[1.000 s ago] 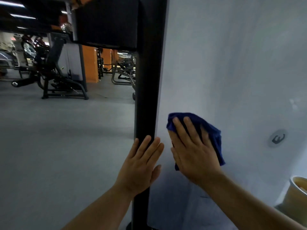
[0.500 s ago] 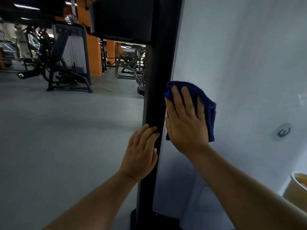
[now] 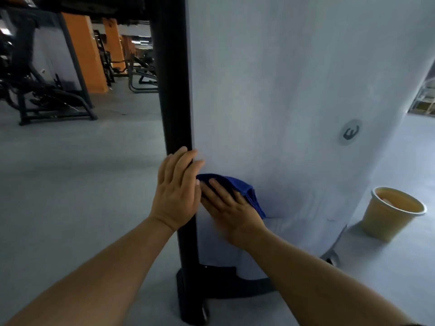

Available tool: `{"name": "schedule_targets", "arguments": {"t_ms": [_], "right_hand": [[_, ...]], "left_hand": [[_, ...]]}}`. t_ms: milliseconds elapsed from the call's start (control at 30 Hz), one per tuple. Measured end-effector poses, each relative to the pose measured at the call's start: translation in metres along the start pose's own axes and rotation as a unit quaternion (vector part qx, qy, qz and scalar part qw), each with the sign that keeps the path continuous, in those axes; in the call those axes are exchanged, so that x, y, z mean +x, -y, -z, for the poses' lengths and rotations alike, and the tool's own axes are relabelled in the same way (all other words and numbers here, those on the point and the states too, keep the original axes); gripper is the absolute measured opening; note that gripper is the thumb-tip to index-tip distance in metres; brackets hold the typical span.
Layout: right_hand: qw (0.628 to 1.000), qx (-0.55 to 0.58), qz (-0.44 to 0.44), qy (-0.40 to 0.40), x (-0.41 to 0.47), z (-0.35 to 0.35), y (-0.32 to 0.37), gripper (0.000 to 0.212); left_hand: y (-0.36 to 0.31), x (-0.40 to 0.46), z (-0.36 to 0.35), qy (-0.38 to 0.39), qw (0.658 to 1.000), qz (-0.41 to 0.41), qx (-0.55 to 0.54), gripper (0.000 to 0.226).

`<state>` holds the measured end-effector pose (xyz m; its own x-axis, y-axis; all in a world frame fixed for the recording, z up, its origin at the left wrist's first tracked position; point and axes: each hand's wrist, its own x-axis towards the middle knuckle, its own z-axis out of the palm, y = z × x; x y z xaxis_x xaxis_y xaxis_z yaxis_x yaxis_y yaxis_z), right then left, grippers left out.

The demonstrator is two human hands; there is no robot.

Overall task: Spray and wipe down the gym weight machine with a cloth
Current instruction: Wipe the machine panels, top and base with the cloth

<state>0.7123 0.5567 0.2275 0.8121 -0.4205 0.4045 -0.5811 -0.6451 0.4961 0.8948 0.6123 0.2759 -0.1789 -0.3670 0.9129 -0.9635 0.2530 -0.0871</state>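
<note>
The weight machine fills the middle and right: a pale grey side panel [image 3: 270, 102] with a round logo badge [image 3: 350, 135], edged by a black upright post [image 3: 174, 90]. A folded blue cloth [image 3: 244, 191] lies flat against the lower panel. My right hand [image 3: 230, 212] presses on the cloth with straight fingers, slightly blurred. My left hand [image 3: 176, 191] rests flat on the black post just left of the cloth, fingers straight, touching the post's edge.
A tan bucket [image 3: 390, 217] stands on the grey floor at the right, beside the machine's foot. The machine's black base [image 3: 211, 285] sits below my arms. Other gym machines [image 3: 47, 97] and orange pillars [image 3: 84, 50] stand at the back left.
My right hand has slid the cloth down the panel from its higher spot half a second ago. My left hand stays flat on the post. The view has tilted downward.
</note>
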Motion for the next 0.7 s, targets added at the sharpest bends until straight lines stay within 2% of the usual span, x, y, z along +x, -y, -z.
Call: {"name": "schedule_targets", "arguments": {"t_ms": [100,167,267,367,400,567,700], "right_hand": [[0.998,-0.059,0.009,-0.002,-0.007,-0.003,-0.007,0.131],[0.997,-0.076,0.005,-0.026,-0.016,-0.007,-0.018,0.125],[0.99,-0.071,-0.026,-0.117,-0.038,-0.015,-0.038,0.098],[0.984,-0.058,-0.009,-0.17,-0.059,-0.022,-0.062,0.062],[0.983,-0.051,-0.008,-0.177,-0.064,-0.024,-0.069,0.057],[0.979,-0.035,-0.047,-0.194,-0.09,-0.045,-0.101,0.066],[0.978,-0.04,-0.044,-0.2,-0.105,-0.062,-0.122,0.071]], "left_hand": [[-0.013,0.017,-0.003,-0.004,0.999,-0.032,-0.018,0.039],[-0.02,0.024,-0.006,0.005,0.998,-0.063,-0.022,0.041],[-0.032,0.024,-0.016,0.012,0.995,-0.095,-0.019,0.043],[-0.05,0.022,-0.032,0.026,0.991,-0.129,-0.025,0.045],[-0.057,0.022,-0.037,0.029,0.989,-0.142,-0.03,0.047],[-0.095,0.035,-0.06,0.013,0.978,-0.201,-0.05,0.048],[-0.117,0.049,-0.076,0.015,0.974,-0.221,-0.04,0.047]]}}
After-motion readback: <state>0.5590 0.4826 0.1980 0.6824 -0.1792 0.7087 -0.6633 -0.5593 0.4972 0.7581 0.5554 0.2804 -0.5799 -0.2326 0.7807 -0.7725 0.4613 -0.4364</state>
